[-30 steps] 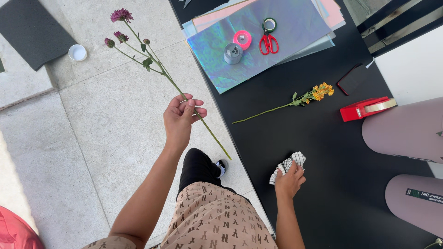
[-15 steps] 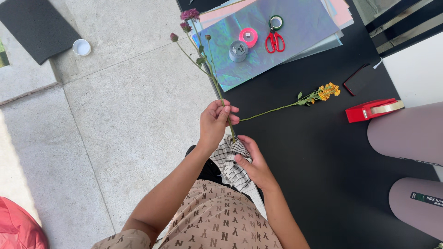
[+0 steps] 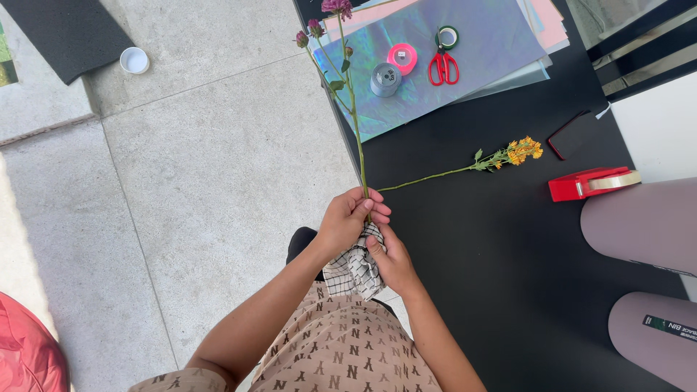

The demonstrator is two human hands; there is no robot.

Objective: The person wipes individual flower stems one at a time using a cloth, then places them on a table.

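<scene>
My left hand (image 3: 348,218) is pinching the purple flower stem (image 3: 356,138) at its base, fingers closed; the stem is running straight away from me. My right hand (image 3: 392,261), just below, is pressing the checked cloth (image 3: 353,268) against it.

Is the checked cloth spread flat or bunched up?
Bunched: the checked cloth is gathered around the flower stem, gripped by left hand and right hand.

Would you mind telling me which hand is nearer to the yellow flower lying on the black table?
Left. The left hand grips the purple flower's stem right beside the yellow flower's cut end. The right hand sits lower, holding the checked cloth, farther from it.
</scene>
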